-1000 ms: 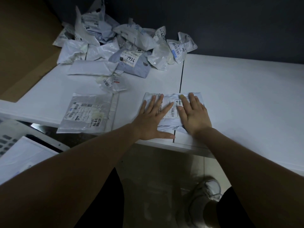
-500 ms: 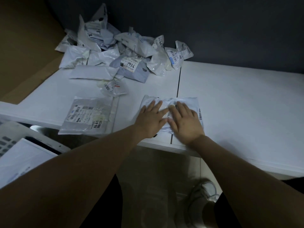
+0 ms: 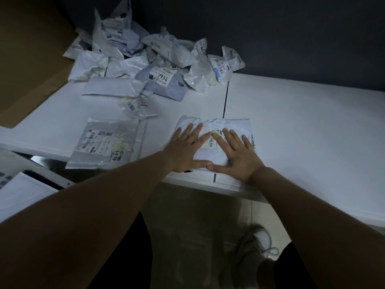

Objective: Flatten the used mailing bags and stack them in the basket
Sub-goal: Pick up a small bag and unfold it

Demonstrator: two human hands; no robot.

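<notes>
Head view, left hand and right hand flat, pressing white mailing bag

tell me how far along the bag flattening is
Early. Done: one grey bag lies flat near the front edge of the table, and something flat and white sits in the basket at lower left. In hand: the left hand and right hand press open-palmed on a white bag. Left: the crumpled pile at the back, plus moving the flat ones into the basket.
</notes>
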